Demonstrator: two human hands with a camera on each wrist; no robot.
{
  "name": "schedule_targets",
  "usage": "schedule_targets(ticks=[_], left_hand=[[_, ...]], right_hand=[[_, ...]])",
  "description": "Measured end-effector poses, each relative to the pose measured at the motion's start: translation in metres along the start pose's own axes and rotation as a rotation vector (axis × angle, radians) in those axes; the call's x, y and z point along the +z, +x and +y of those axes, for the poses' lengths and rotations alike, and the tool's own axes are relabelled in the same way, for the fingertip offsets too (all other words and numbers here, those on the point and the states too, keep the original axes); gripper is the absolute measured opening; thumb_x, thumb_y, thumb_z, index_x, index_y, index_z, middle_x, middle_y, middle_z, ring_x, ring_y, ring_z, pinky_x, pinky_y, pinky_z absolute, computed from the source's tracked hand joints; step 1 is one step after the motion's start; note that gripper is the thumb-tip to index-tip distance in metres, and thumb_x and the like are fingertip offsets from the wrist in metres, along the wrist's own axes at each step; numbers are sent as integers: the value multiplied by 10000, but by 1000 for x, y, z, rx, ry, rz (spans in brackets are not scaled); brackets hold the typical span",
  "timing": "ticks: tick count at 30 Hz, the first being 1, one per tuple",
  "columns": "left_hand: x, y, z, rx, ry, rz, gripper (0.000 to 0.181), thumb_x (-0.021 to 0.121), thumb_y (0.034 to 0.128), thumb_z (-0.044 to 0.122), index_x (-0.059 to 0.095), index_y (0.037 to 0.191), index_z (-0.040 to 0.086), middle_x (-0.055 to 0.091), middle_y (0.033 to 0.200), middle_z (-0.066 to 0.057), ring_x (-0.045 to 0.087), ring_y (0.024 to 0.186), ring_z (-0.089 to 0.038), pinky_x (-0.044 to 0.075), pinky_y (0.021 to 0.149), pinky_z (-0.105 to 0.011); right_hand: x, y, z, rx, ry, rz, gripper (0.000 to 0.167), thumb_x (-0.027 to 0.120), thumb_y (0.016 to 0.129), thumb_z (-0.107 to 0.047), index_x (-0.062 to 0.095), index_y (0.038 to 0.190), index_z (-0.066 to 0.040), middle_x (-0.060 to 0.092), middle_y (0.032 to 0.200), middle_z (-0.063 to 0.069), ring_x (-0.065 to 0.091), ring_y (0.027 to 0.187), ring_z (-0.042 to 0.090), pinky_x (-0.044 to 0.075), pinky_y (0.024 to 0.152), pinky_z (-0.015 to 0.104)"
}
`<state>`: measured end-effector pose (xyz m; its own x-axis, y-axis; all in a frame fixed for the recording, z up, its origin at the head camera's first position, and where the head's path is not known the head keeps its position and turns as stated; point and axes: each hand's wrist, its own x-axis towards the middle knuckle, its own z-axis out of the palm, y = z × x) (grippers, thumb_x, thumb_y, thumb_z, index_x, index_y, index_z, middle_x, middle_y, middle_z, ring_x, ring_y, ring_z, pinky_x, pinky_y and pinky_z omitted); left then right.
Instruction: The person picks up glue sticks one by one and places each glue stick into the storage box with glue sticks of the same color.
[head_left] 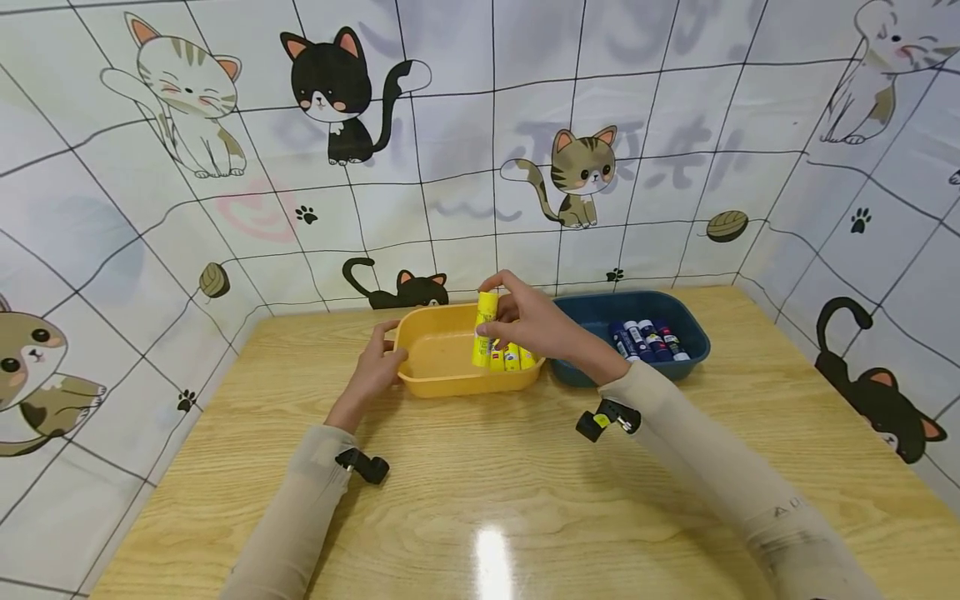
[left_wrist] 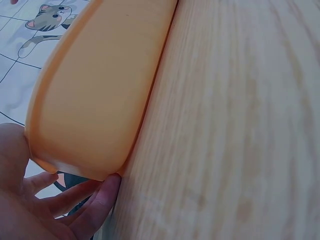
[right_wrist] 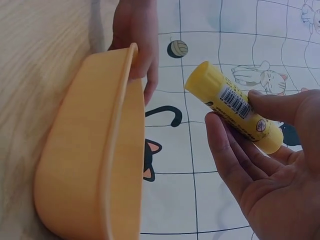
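My right hand [head_left: 536, 321] pinches a yellow glue stick [head_left: 486, 329] between thumb and fingers, nearly upright above the right part of a yellow plastic bin [head_left: 435, 386]. A printed barcode label shows on the glue stick [right_wrist: 232, 107] in the right wrist view. Several more yellow glue sticks [head_left: 512, 358] lie side by side at the bin's right end, partly covered by the hand. At the left end of the bin, my left hand [head_left: 377, 362] holds the rim and end wall. Its fingers [left_wrist: 102, 200] touch the outside of that wall in the left wrist view.
A dark blue bin [head_left: 701, 337] stands just right of the yellow one, holding several blue and white sticks [head_left: 648, 340]. Both stand on a wood-grain table [head_left: 450, 483] near a backdrop [head_left: 465, 192] printed with cats.
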<state>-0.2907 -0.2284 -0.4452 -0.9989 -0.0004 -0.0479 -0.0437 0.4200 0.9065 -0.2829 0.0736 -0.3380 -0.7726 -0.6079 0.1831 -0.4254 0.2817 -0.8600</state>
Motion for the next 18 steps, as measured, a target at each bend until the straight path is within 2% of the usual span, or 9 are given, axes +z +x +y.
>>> schedule_targets(ticks=[5,10,18], left_hand=[[1,0,1,-1,1,0,635,485,1007,161,281,1605,225,525,1417,-250,649,1090,-367,610,686,-286],[1,0,2,-5,-7,-4,630,479,1014,159,276,1607,221,517,1426,-257,646,1102,-365,617,698,-294],[1,-2,2,-10,-4,-3,628,478,1018,163,273,1609,223,510,1443,-253,641,1132,-381,624,719,-306]], right_hand=[[-4,14,-3,22,-29,-10,523,702,977,-140,404,1407,-126,726,1015,165,743,854,331,644,751,384],[-6,27,-1,70,-74,-15,531,703,978,-149,399,1413,-131,730,1021,155,750,833,265,644,756,359],[-9,46,-1,117,-133,-41,519,681,992,-131,371,1408,-111,721,1071,186,745,921,369,643,742,337]])
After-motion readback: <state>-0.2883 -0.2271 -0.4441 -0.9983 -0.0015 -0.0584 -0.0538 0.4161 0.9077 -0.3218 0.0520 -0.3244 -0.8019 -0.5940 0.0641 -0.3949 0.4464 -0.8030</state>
